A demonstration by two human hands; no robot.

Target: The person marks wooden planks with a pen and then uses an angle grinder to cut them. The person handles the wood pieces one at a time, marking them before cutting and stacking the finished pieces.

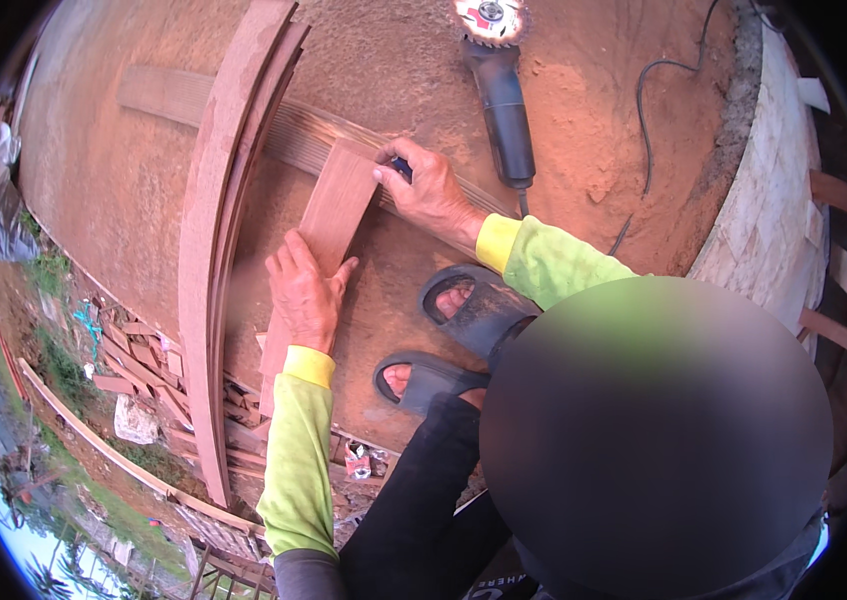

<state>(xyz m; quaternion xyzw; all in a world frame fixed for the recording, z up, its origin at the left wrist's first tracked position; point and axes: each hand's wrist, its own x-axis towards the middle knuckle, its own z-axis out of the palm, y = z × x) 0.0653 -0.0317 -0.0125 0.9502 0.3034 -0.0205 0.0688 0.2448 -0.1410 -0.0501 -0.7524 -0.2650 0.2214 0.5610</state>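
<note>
A reddish-brown wooden board (342, 200) slants up from my left leg, its far end resting over a grooved plank (319, 138) on the ground. My left hand (306, 292) grips the board across its width, the thumb on the right edge and the fingers on top. At the board's far right corner, my right hand (429, 195) is closed on a small dark blue object (401, 167). Its kind is mostly hidden by the fingers. The fingertips touch or nearly touch the board's edge there.
Long stacked boards (206, 260) stand close on the left. An angle grinder (506, 110) with a toothed disc lies at the far right, its black cable (647, 125) trailing off. Wood offcuts (139, 365) pile up at lower left. My sandalled feet (479, 310) are beside the board.
</note>
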